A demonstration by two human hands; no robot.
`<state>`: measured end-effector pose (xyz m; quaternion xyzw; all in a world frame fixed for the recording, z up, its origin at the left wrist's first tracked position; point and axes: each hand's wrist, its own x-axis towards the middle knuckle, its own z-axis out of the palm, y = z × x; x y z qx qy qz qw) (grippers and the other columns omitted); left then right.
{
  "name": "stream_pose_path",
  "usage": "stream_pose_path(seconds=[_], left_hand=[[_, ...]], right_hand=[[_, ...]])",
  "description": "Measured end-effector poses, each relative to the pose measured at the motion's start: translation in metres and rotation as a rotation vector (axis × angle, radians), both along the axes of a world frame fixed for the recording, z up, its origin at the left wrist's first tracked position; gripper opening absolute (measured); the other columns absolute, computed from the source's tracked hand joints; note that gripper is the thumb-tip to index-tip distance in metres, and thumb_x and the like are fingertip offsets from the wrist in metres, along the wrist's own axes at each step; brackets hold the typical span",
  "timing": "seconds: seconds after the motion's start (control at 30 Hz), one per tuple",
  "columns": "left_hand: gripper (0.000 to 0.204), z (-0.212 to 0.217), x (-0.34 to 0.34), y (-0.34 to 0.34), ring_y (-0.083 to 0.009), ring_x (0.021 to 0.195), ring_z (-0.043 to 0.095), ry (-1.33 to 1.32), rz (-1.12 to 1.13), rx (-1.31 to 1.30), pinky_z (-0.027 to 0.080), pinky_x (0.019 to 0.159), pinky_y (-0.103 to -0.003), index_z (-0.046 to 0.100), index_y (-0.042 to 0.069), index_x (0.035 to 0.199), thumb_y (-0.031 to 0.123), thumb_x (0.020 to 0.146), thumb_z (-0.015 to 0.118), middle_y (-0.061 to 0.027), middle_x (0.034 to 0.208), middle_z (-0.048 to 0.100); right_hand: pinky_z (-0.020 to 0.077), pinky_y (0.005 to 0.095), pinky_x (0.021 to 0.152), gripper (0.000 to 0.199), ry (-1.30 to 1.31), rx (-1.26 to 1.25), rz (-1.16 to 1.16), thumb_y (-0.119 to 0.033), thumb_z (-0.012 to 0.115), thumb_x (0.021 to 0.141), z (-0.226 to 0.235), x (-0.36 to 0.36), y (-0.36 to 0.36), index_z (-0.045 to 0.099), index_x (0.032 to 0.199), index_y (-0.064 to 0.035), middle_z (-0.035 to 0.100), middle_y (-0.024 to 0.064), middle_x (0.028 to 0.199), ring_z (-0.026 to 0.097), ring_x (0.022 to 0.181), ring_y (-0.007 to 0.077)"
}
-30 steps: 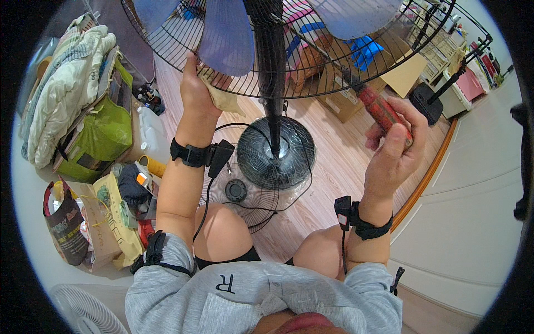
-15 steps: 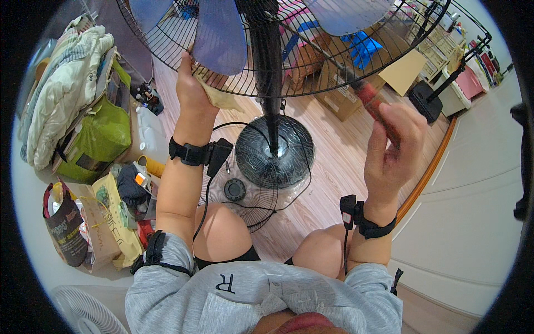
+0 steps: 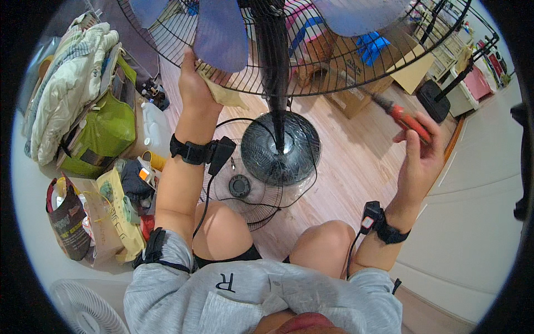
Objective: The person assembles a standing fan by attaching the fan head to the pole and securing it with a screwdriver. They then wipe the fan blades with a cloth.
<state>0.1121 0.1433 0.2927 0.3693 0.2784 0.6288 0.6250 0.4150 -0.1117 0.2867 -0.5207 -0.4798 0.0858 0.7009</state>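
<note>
A standing fan with blue-grey blades (image 3: 222, 42) and a black wire guard (image 3: 311, 93) looms at the top of the view. My left hand (image 3: 197, 92) is at the guard's lower left rim, its fingers partly hidden, closed on a cream cloth (image 3: 227, 97) that hangs beside the palm. To the right, my right hand (image 3: 423, 161) grips a screwdriver (image 3: 410, 122) by its red handle. Its shaft points up and left toward the guard, and I cannot make out the tip. A dark pole (image 3: 273, 72) runs down to the round, plastic-wrapped base (image 3: 300, 147).
A loose wire grille (image 3: 261, 200) with a black hub lies on the wood floor by my knees, a cable across it. Bags (image 3: 105, 217), a green bag (image 3: 100, 133) and bedding (image 3: 67, 100) crowd the left. A cardboard box (image 3: 350, 94) and black stand (image 3: 433, 102) stand beyond; a white door (image 3: 473, 195) borders the right.
My right hand has moved right and slightly down with the screwdriver, away from the guard. The left hand stays at the rim with the cloth. The view has shifted a little.
</note>
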Motion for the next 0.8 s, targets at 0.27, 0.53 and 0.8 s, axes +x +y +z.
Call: stream_pose_path(seconds=[0.27, 0.53, 0.8], left_hand=[[0.059, 0.017, 0.011, -0.018, -0.0127, 0.051, 0.037, -0.075, 0.003, -0.046, 0.035, 0.05, -0.03, 0.055, -0.008, 0.127, 0.04, 0.107, 0.028, -0.0036, 0.066, 0.053], [0.052, 0.008, -0.017, -0.003, -0.0128, 0.054, 0.037, -0.124, -0.631, 0.196, 0.038, 0.051, -0.03, 0.056, 0.001, 0.127, 0.042, 0.107, 0.031, -0.008, 0.09, 0.063], [0.049, -0.008, -0.019, -0.005, -0.0111, 0.055, 0.04, -0.121, -0.712, 0.545, 0.036, 0.049, -0.026, 0.057, 0.004, 0.12, 0.046, 0.107, 0.035, -0.0143, 0.112, 0.065]], right_hand=[[0.0481, 0.0243, 0.059, 0.025, 0.559, -0.888, 0.352, -0.026, 0.062, 0.101, -0.22, 0.015, 0.048, 0.064, 0.112, -0.004, 0.071, 0.0079, 0.097, 0.057, 0.067, 0.0101], [0.0478, 0.0247, 0.054, 0.026, 0.706, -1.262, 0.543, -0.031, 0.061, 0.101, -0.338, -0.009, 0.056, 0.067, 0.11, -0.0063, 0.069, 0.0042, 0.089, 0.055, 0.062, 0.0083], [0.0483, 0.0265, 0.055, 0.029, 0.495, -1.398, 0.807, -0.031, 0.061, 0.101, -0.364, -0.071, 0.08, 0.066, 0.112, -0.005, 0.07, 0.0043, 0.09, 0.056, 0.061, 0.0091]])
